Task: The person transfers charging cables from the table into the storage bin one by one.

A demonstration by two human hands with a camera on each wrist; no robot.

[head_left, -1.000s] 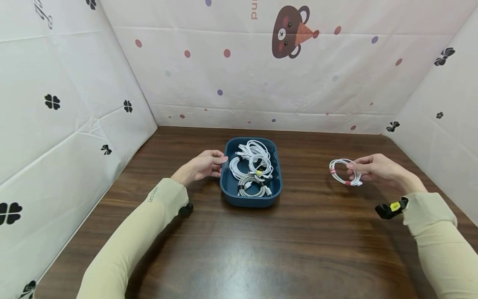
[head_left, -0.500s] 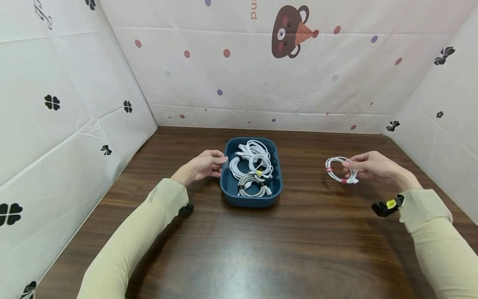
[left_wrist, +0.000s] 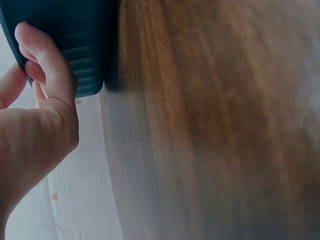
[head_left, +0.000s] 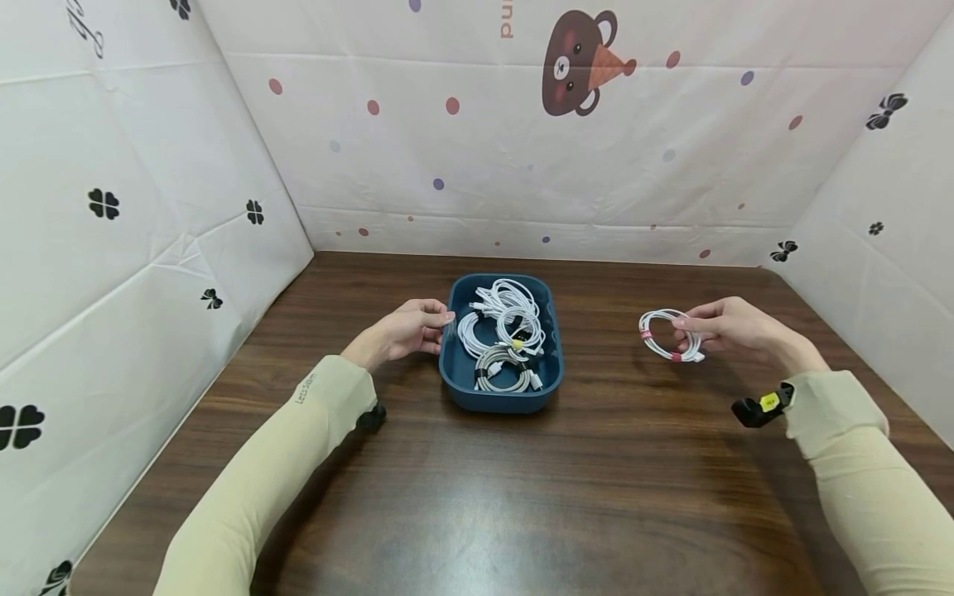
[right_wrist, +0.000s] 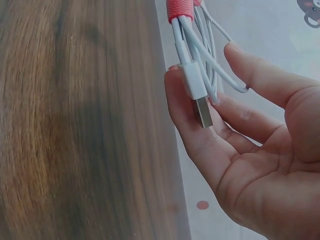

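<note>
A coiled white USB cable [head_left: 654, 337] with two red ties hangs from my right hand [head_left: 734, 324], pinched between thumb and fingers above the table. In the right wrist view its USB plug [right_wrist: 199, 90] dangles by the fingers, under a red tie [right_wrist: 180, 8]. My left hand [head_left: 408, 329] grips the left rim of a dark blue bin [head_left: 501, 403], its fingers against the ribbed outer wall [left_wrist: 82, 55] in the left wrist view. Inside the bin lie several coiled cables: white ones [head_left: 510, 296] toward the back and a greyish one [head_left: 488, 374] with black ties in front.
The bin stands on a dark brown wooden table [head_left: 477, 488]. A white sheet with dots and a bear print [head_left: 477, 165] rises behind it, and clover-patterned sheets [head_left: 149, 273] wall in both sides. A black wrist strap [head_left: 758, 409] sits at the right cuff.
My right hand has moved a little left and slightly away from me with the coiled USB cable, toward the bin. The left hand and the bin have stayed in place.
</note>
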